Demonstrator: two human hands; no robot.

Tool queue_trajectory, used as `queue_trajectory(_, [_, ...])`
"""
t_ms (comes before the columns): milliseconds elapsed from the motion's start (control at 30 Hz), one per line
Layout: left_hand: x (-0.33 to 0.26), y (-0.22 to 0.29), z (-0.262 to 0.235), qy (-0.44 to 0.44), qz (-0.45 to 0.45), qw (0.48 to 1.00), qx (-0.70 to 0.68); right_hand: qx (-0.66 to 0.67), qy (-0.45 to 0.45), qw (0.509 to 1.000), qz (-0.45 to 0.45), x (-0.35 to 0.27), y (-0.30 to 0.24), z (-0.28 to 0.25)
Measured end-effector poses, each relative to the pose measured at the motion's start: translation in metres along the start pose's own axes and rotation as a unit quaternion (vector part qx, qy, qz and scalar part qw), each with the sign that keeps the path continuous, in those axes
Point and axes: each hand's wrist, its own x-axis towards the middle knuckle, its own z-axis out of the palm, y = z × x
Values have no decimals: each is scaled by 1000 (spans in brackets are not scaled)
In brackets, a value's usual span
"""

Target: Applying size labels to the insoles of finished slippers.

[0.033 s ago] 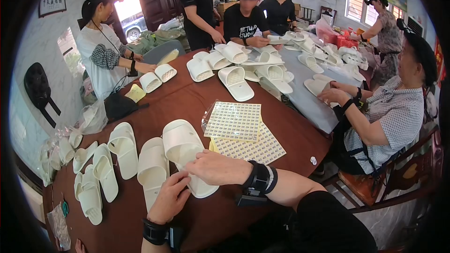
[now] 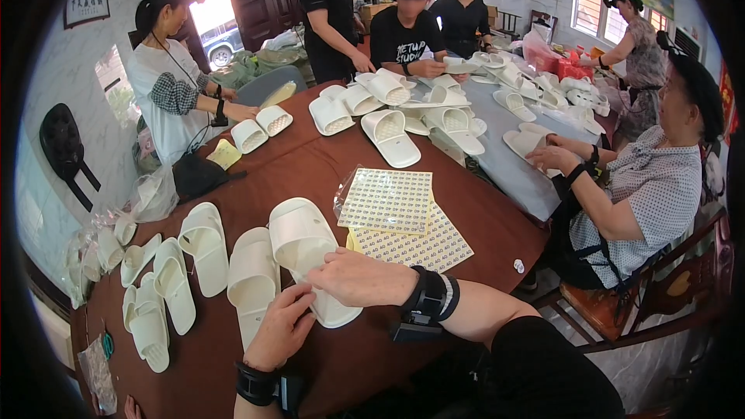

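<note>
A white slide slipper [image 2: 301,226] lies on the table in front of me, its strap away from me and its heel near me. My right hand [image 2: 358,275] is over its insole with fingers bent inward and pressed together; whatever the fingertips hold is hidden. At the slipper's left edge, my left hand [image 2: 281,327] has its fingers closed on the side of the sole. A second white slipper [image 2: 254,275] sits close by on the left. Beyond my right hand are two overlapping sticker sheets, the upper sheet [image 2: 386,200] in clear plastic and the lower sheet [image 2: 415,242] with a yellow edge.
More white slippers [image 2: 174,283] stand at the left of the brown-covered table [image 2: 209,357], with green-handled scissors [image 2: 108,345] at the edge. Across the table lies a slipper pile [image 2: 442,112]. Several co-workers surround it; the nearest, a seated person [image 2: 644,178] at right, handles slippers.
</note>
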Motion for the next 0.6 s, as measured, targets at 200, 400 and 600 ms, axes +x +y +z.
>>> queue_trajectory(200, [0,2,0,-1,-3,1000,4,3,-8,1000,2,0,0,-2])
queue_trajectory(400, [0,-2,2,13,16,1000,10,16,3,1000,0,1,2,2])
queue_trajectory(600, [2,-3,2,11,6,1000,0,28,9,1000,-1,0,7,4])
